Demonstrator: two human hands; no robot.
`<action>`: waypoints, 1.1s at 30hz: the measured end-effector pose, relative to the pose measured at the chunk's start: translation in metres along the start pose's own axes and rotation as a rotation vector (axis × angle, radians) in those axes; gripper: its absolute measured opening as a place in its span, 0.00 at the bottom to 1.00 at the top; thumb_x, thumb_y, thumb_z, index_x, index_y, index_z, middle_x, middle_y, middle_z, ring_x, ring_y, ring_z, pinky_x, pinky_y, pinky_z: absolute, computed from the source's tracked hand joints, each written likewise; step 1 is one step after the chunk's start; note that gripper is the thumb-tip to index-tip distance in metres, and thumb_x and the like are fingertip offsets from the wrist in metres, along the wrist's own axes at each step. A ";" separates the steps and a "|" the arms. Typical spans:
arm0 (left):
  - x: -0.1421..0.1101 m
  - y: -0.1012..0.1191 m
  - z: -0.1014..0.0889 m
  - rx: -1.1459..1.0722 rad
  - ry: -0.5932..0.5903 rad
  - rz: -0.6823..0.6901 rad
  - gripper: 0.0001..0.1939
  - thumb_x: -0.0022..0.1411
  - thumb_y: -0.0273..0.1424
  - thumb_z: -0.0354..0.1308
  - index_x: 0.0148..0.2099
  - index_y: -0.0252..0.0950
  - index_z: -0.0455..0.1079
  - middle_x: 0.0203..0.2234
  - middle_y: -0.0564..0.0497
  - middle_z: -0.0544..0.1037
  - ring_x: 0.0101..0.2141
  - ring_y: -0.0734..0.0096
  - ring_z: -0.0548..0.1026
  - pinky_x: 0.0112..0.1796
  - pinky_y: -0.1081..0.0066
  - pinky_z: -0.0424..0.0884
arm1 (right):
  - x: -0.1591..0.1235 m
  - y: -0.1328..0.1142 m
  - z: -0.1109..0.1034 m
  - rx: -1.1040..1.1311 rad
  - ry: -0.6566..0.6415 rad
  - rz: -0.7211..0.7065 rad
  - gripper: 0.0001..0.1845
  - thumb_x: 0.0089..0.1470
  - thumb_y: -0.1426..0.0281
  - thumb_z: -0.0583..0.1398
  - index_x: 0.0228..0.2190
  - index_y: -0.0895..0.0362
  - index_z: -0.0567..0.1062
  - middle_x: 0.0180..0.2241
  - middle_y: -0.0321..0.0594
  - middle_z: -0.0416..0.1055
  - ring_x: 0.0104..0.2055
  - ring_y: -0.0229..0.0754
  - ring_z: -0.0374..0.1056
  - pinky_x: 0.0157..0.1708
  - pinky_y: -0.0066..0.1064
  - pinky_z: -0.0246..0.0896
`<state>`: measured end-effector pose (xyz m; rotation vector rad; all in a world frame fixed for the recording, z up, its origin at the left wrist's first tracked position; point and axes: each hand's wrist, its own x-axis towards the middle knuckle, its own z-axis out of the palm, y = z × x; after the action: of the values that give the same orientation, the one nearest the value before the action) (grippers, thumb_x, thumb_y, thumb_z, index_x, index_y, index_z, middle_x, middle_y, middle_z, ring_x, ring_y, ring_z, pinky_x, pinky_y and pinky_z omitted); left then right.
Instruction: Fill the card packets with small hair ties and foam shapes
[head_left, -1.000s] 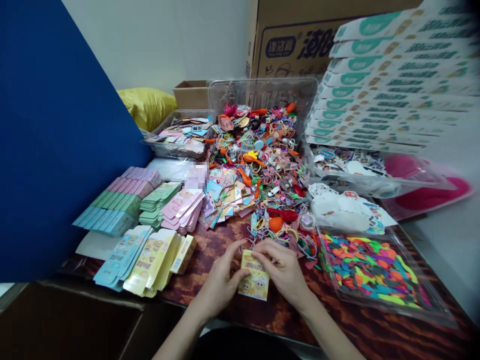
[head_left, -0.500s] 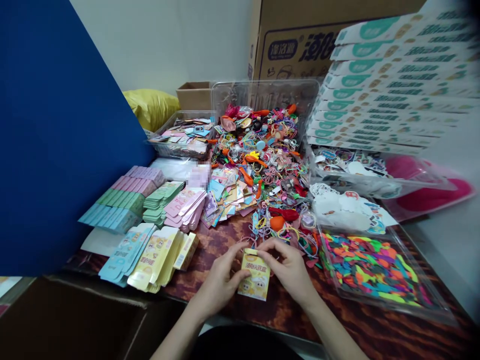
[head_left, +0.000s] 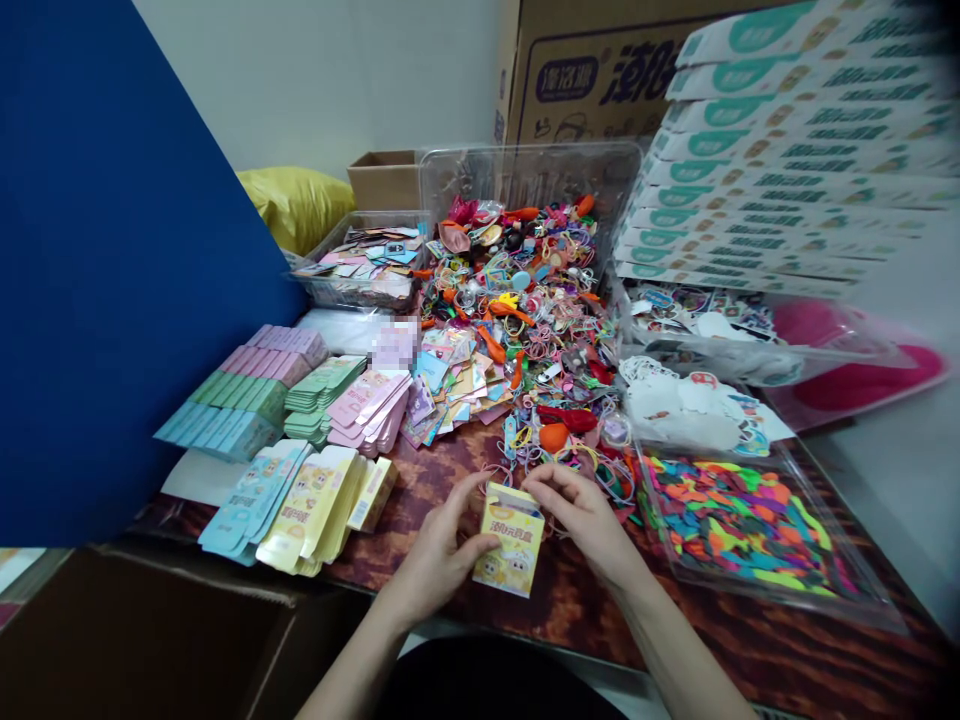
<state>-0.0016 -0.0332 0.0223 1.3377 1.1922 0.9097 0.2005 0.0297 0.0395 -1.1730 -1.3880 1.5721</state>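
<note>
Two hands in play rn: left hand point(head_left: 439, 548) is curled round the small yellow box point(head_left: 514, 565), thumb on its front; right hand point(head_left: 589, 520) is nearly pinched at its open top, can't tell if gripping. Box is between 'em, near front of bench point(head_left: 570, 615). IMO keep L thumb light so card doesn't buckle, & ease the top gently.

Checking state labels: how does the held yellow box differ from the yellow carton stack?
Held yellow box: opened out, top open; yellow carton stack: flattened. The box is single; the stack has several cartons. The box is in the left hand; the stack lies on the table. Both are yellow with printed cartoon faces.
</note>
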 end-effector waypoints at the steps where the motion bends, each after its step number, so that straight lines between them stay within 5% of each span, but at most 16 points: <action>1: 0.000 -0.001 0.000 -0.013 0.017 -0.003 0.31 0.63 0.30 0.61 0.65 0.43 0.55 0.42 0.48 0.78 0.40 0.64 0.78 0.40 0.68 0.75 | -0.002 0.002 -0.001 0.017 0.026 -0.020 0.13 0.55 0.58 0.63 0.31 0.56 0.74 0.28 0.36 0.71 0.28 0.37 0.65 0.27 0.27 0.60; 6: 0.000 -0.003 -0.001 -0.072 0.068 0.010 0.23 0.63 0.29 0.61 0.57 0.41 0.59 0.44 0.48 0.77 0.42 0.63 0.78 0.40 0.68 0.76 | -0.017 0.006 -0.001 -0.096 0.094 -0.214 0.08 0.58 0.63 0.61 0.32 0.54 0.74 0.41 0.43 0.74 0.40 0.43 0.70 0.35 0.30 0.66; 12: 0.001 0.000 -0.002 0.016 0.048 0.048 0.20 0.64 0.29 0.59 0.57 0.42 0.62 0.45 0.49 0.78 0.45 0.65 0.77 0.46 0.68 0.73 | -0.023 -0.002 0.004 -0.388 0.077 -0.335 0.06 0.61 0.68 0.59 0.35 0.54 0.76 0.36 0.40 0.73 0.40 0.43 0.70 0.39 0.31 0.63; 18: 0.001 0.005 0.002 0.030 0.030 0.051 0.15 0.64 0.29 0.60 0.52 0.40 0.67 0.42 0.50 0.79 0.40 0.67 0.78 0.41 0.71 0.73 | -0.022 0.004 0.009 -0.339 0.079 -0.333 0.10 0.61 0.66 0.60 0.27 0.54 0.75 0.32 0.38 0.72 0.38 0.42 0.70 0.38 0.29 0.64; 21: 0.002 0.006 0.003 -0.033 0.018 0.022 0.14 0.63 0.30 0.60 0.52 0.39 0.66 0.41 0.50 0.79 0.39 0.66 0.79 0.38 0.72 0.74 | -0.024 0.010 0.012 -0.209 0.205 -0.283 0.05 0.59 0.64 0.62 0.35 0.52 0.74 0.34 0.38 0.75 0.36 0.42 0.72 0.36 0.29 0.66; 23: 0.002 0.006 0.003 -0.053 0.011 0.007 0.14 0.63 0.30 0.60 0.51 0.39 0.65 0.41 0.49 0.79 0.39 0.66 0.79 0.38 0.71 0.75 | -0.025 0.011 0.013 -0.163 0.244 -0.256 0.10 0.58 0.63 0.62 0.43 0.51 0.74 0.38 0.39 0.76 0.38 0.43 0.73 0.37 0.30 0.68; 29: -0.001 0.002 0.005 -0.077 0.084 -0.016 0.31 0.62 0.30 0.60 0.64 0.43 0.54 0.40 0.49 0.76 0.36 0.66 0.78 0.35 0.70 0.76 | -0.021 0.003 0.009 -0.223 0.027 -0.331 0.08 0.60 0.64 0.61 0.33 0.53 0.79 0.37 0.41 0.77 0.43 0.45 0.72 0.44 0.34 0.67; 33: -0.001 0.002 0.005 -0.045 0.027 -0.028 0.35 0.63 0.30 0.59 0.68 0.45 0.50 0.37 0.50 0.75 0.31 0.68 0.77 0.34 0.70 0.76 | -0.019 0.006 0.013 -0.189 0.104 -0.247 0.10 0.57 0.61 0.62 0.30 0.55 0.78 0.33 0.40 0.76 0.36 0.43 0.72 0.37 0.32 0.67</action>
<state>0.0034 -0.0353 0.0238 1.2730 1.2016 0.9326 0.1951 0.0067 0.0373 -1.1263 -1.5714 1.2137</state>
